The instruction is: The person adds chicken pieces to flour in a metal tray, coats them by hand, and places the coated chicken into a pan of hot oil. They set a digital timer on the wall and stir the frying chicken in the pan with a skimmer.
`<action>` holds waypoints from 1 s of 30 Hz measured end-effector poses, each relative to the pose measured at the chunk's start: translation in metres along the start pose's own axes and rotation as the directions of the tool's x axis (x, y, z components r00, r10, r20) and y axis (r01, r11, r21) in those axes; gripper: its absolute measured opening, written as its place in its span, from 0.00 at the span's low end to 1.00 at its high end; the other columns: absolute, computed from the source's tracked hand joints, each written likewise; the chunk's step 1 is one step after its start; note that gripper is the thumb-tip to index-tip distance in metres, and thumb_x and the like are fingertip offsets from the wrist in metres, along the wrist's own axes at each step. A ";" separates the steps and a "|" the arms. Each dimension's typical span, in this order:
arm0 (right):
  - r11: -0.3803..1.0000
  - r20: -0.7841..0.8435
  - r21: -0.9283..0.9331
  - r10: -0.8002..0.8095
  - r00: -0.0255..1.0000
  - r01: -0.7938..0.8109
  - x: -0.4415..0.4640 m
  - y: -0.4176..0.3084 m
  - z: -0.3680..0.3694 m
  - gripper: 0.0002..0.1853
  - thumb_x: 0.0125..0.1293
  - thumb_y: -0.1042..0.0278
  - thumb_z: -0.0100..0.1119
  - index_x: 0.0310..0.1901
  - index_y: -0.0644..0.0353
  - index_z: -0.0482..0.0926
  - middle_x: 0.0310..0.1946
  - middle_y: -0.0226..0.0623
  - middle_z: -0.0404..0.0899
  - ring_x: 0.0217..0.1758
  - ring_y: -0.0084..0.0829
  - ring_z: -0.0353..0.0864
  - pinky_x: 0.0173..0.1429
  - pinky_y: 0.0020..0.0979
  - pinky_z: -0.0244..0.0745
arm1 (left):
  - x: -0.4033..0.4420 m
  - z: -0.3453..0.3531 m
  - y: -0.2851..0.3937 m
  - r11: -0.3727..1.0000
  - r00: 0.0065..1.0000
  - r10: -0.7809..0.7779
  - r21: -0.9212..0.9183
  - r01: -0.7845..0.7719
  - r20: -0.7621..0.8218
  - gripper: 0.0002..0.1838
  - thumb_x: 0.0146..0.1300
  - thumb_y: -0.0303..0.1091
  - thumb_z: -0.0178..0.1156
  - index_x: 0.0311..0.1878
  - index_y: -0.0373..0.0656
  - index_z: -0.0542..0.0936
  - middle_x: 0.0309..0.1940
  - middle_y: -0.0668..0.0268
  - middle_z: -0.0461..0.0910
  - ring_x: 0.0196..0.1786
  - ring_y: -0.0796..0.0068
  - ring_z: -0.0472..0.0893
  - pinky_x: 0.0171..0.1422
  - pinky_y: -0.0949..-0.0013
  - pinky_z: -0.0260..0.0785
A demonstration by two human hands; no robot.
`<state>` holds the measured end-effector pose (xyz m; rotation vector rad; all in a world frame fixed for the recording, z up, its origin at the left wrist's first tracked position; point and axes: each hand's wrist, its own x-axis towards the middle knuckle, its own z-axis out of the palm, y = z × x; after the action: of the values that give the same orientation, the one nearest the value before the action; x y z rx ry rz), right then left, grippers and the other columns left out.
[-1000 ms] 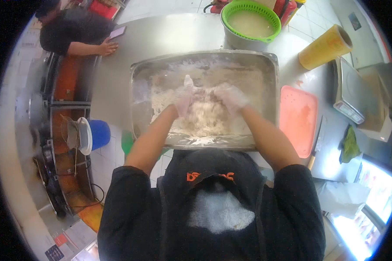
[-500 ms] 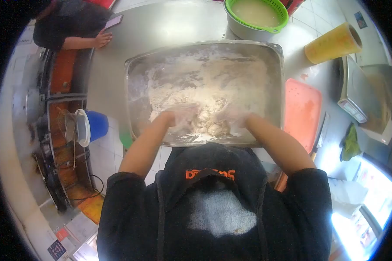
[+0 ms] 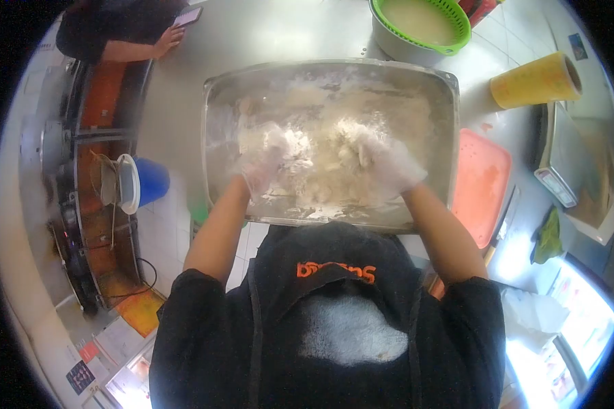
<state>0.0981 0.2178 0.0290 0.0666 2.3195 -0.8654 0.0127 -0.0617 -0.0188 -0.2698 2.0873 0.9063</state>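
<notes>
A wide metal tub [image 3: 331, 66] holds loose white flour and floury, lumpy pieces [image 3: 355, 144]. Both my hands are inside it, in clear plastic gloves dusted white. My left hand [image 3: 266, 155] is at the left of the middle, closed on a floury clump [image 3: 295, 144]. Opposite it, my right hand [image 3: 392, 162] has its fingers curled around more coated pieces. Flour and motion blur hide the fingertips and the exact kind of the pieces.
Beyond the tub stands a pot with a green strainer [image 3: 460, 24] and cloudy liquid. To the right are a roll of plastic wrap [image 3: 533, 82], a pink tray [image 3: 483, 187] and a scale [image 3: 556, 184]. Another person's hand [image 3: 168, 42] rests near a phone [image 3: 187, 17]. A blue bucket [image 3: 152, 183] is at left.
Both hands have moved away from my body toward the tub's middle and further apart, with floury pieces coming along. The view has shifted slightly. The other person's hand remains near the phone.
</notes>
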 end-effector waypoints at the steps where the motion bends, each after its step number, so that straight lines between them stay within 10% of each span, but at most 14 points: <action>1: 1.000 0.007 -0.001 0.000 1.000 0.000 0.006 0.012 0.013 0.32 0.63 0.58 0.70 0.67 0.64 0.74 0.58 0.44 0.82 0.56 0.39 0.81 0.67 0.36 0.71 | -0.006 -0.004 0.006 1.000 1.000 -0.006 -0.004 0.006 0.001 0.18 0.66 0.42 0.65 0.53 0.41 0.83 0.45 0.61 0.87 0.46 0.69 0.83 0.52 0.64 0.75; 3: 0.790 -0.183 0.598 -0.031 0.983 0.137 0.023 0.045 0.049 0.30 0.63 0.61 0.69 0.64 0.65 0.76 0.53 0.48 0.84 0.54 0.42 0.82 0.65 0.36 0.72 | -0.012 -0.011 0.017 0.883 0.898 0.396 0.189 -0.430 0.193 0.20 0.64 0.44 0.67 0.53 0.40 0.84 0.42 0.61 0.87 0.42 0.71 0.82 0.51 0.64 0.75; 7: 0.649 -0.212 0.697 -0.219 0.952 0.305 0.018 0.016 0.018 0.28 0.66 0.58 0.66 0.63 0.65 0.77 0.50 0.50 0.85 0.56 0.44 0.82 0.66 0.37 0.71 | -0.036 -0.016 0.041 0.741 0.863 0.459 0.445 -0.502 0.209 0.22 0.62 0.46 0.69 0.53 0.39 0.84 0.41 0.57 0.87 0.40 0.66 0.82 0.51 0.62 0.74; 10: 0.859 -0.313 0.501 0.063 0.948 0.109 0.065 0.024 0.005 0.20 0.69 0.60 0.59 0.57 0.64 0.80 0.49 0.49 0.85 0.55 0.41 0.82 0.64 0.38 0.73 | -0.048 -0.028 0.055 0.803 0.819 0.410 0.267 -0.533 0.401 0.26 0.60 0.50 0.69 0.52 0.37 0.84 0.41 0.50 0.86 0.42 0.57 0.84 0.53 0.59 0.75; 11: 0.976 -0.422 -0.108 -0.219 0.880 0.191 0.114 0.059 0.026 0.18 0.69 0.62 0.55 0.54 0.63 0.82 0.48 0.48 0.85 0.54 0.40 0.83 0.62 0.39 0.74 | -0.047 -0.026 0.064 0.639 0.881 0.236 0.618 -0.458 0.410 0.29 0.60 0.53 0.68 0.53 0.36 0.84 0.43 0.48 0.86 0.44 0.55 0.84 0.54 0.58 0.75; 12: 0.716 -0.340 -0.678 -0.505 0.794 0.165 0.139 0.078 0.037 0.16 0.69 0.63 0.51 0.51 0.61 0.83 0.47 0.47 0.86 0.53 0.38 0.83 0.61 0.39 0.75 | -0.047 -0.025 0.070 0.353 0.936 0.075 0.869 -0.347 0.343 0.31 0.60 0.57 0.67 0.53 0.35 0.84 0.44 0.47 0.86 0.47 0.53 0.84 0.55 0.58 0.75; 16: 0.936 -0.123 -0.285 -0.248 0.961 0.205 0.131 0.012 0.054 0.14 0.69 0.64 0.48 0.45 0.57 0.85 0.49 0.45 0.85 0.55 0.36 0.82 0.60 0.38 0.75 | -0.029 -0.032 0.049 0.487 0.822 0.447 0.675 -0.554 0.352 0.33 0.64 0.61 0.61 0.53 0.36 0.84 0.46 0.48 0.86 0.50 0.55 0.85 0.58 0.58 0.74; 18: 0.945 -0.127 -0.164 -0.305 0.944 0.283 0.163 0.032 0.110 0.16 0.70 0.62 0.48 0.45 0.56 0.86 0.50 0.45 0.85 0.56 0.36 0.82 0.61 0.37 0.74 | -0.044 -0.031 0.071 0.856 0.977 0.215 0.484 -0.181 -0.014 0.30 0.68 0.57 0.58 0.57 0.39 0.83 0.53 0.50 0.84 0.55 0.58 0.83 0.62 0.58 0.72; 20: 0.661 -0.303 -0.428 -0.748 0.591 0.616 0.140 0.034 0.126 0.17 0.70 0.64 0.47 0.52 0.56 0.85 0.52 0.43 0.84 0.57 0.37 0.80 0.64 0.37 0.72 | -0.033 -0.041 0.066 0.875 0.994 0.093 0.480 -0.056 -0.055 0.30 0.68 0.57 0.58 0.58 0.39 0.83 0.53 0.50 0.84 0.56 0.58 0.83 0.62 0.58 0.72; 21: 0.657 -0.299 -0.432 -0.751 0.589 0.618 0.135 0.032 0.116 0.17 0.70 0.64 0.47 0.52 0.56 0.85 0.52 0.43 0.84 0.57 0.37 0.80 0.64 0.37 0.72 | -0.022 -0.045 0.057 0.851 0.998 0.053 0.525 -0.031 -0.026 0.30 0.68 0.56 0.58 0.58 0.39 0.83 0.53 0.50 0.84 0.56 0.58 0.83 0.63 0.58 0.72; 23: 0.827 -0.064 0.417 -0.387 0.920 0.377 0.103 0.001 0.052 0.21 0.73 0.63 0.47 0.63 0.54 0.78 0.53 0.42 0.83 0.57 0.38 0.78 0.66 0.39 0.70 | 0.001 -0.052 0.033 0.782 0.997 -0.027 0.624 -0.021 0.067 0.29 0.69 0.56 0.57 0.59 0.40 0.83 0.54 0.50 0.84 0.56 0.58 0.83 0.63 0.58 0.72; 25: 0.530 -0.326 -0.746 -0.818 0.473 0.403 0.147 0.074 0.080 0.20 0.75 0.63 0.46 0.64 0.56 0.75 0.50 0.43 0.83 0.56 0.41 0.78 0.63 0.42 0.70 | 0.021 -0.053 0.010 0.723 0.981 -0.112 0.690 -0.029 0.158 0.29 0.69 0.56 0.57 0.59 0.40 0.82 0.55 0.51 0.84 0.57 0.58 0.82 0.63 0.58 0.71; 27: 0.902 -0.665 -0.249 -0.425 0.615 0.353 0.136 0.099 0.059 0.18 0.75 0.64 0.48 0.60 0.59 0.77 0.48 0.44 0.83 0.52 0.43 0.80 0.60 0.46 0.71 | 0.035 -0.050 -0.012 0.687 0.958 -0.180 0.726 -0.042 0.225 0.29 0.69 0.55 0.57 0.60 0.40 0.82 0.55 0.51 0.83 0.57 0.58 0.82 0.63 0.59 0.71; 30: 0.951 -0.638 -0.199 -0.308 0.705 0.235 0.167 0.144 0.081 0.18 0.72 0.65 0.49 0.59 0.61 0.78 0.46 0.47 0.83 0.51 0.47 0.80 0.58 0.47 0.72 | 0.055 -0.042 -0.038 0.655 0.929 -0.232 0.753 -0.071 0.289 0.29 0.69 0.54 0.57 0.61 0.41 0.81 0.56 0.51 0.83 0.58 0.59 0.82 0.64 0.59 0.71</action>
<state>0.0496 0.2528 -0.1984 -0.0217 3.1129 -0.9742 -0.0296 -0.1113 -0.0636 0.2416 1.8882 -0.0484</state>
